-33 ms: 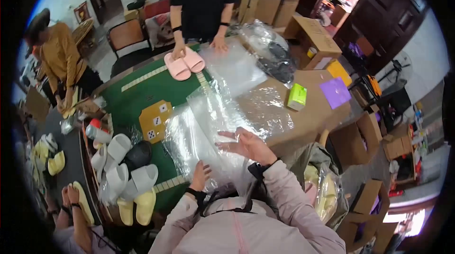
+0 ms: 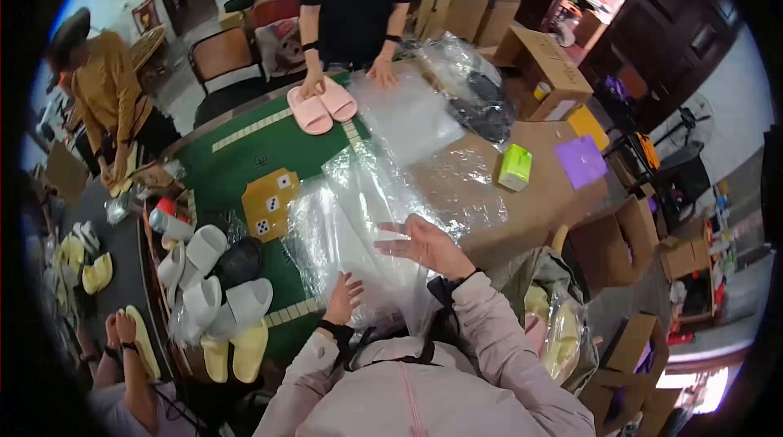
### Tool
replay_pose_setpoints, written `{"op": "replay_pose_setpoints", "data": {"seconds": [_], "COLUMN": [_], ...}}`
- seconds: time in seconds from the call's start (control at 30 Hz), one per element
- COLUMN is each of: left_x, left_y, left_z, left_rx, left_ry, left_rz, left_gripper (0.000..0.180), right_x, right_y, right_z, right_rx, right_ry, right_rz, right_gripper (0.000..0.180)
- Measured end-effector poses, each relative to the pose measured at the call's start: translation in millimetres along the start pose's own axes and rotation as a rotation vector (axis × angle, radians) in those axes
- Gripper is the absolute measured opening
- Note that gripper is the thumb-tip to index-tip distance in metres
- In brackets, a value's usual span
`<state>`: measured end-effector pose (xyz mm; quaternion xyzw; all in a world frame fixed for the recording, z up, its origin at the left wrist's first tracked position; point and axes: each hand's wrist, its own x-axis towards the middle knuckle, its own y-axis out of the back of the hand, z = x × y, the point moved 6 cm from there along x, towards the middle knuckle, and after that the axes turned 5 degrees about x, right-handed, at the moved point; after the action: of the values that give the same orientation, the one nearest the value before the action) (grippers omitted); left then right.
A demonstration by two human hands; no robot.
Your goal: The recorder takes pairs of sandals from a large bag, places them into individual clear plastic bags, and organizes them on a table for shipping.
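Observation:
Clear plastic bags [image 2: 326,229] lie spread in a glossy stack on the table before me. Over their near side hovers my right hand [image 2: 431,248], its fingers stretched out to the left and apart. My left hand [image 2: 343,300] is held lower, beside the near left part of the bags, with its fingers apart and nothing seen in it. I cannot tell whether either hand touches the plastic. Across the table, a co-worker's hand [image 2: 313,85] rests on a pair of pink slippers [image 2: 322,108]. That person's other hand [image 2: 381,72] lies by more clear bags [image 2: 408,123].
To the left stand grey slippers [image 2: 249,298], yellow slippers [image 2: 249,351] and a white bottle with a red cap [image 2: 171,223]. A green box [image 2: 515,168] and a purple sheet [image 2: 581,161] lie at the right. Near my right arm is a sack [image 2: 534,282] of slippers. Other people work at the left.
The whole view has shifted very slightly. Both my hands keep nearly the same pose over the bags, and the pink slippers stay under the co-worker's hand.

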<state>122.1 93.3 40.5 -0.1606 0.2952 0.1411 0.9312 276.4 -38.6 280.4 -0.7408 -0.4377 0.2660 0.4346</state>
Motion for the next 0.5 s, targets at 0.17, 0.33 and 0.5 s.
{"op": "replay_pose_setpoints", "data": {"seconds": [0.17, 0.33, 0.5], "left_x": [-21, -7, 1], "left_y": [6, -11, -3], "left_z": [33, 30, 9], "left_rx": [-0.452, -0.294, -0.332], "left_ry": [0.102, 0.067, 0.031], "left_rz": [-0.131, -0.098, -0.032], "left_gripper": [0.09, 0.082, 0.072], "right_x": [17, 15, 43], "right_y": [120, 234, 144], "right_z": [35, 42, 71], "right_rx": [-0.694, -1.396, -0.716], "right_ry": [-0.139, 0.035, -0.322], "right_rz": [0.409, 0.685, 0.322], "right_gripper": [0.02, 0.018, 0.034]}}
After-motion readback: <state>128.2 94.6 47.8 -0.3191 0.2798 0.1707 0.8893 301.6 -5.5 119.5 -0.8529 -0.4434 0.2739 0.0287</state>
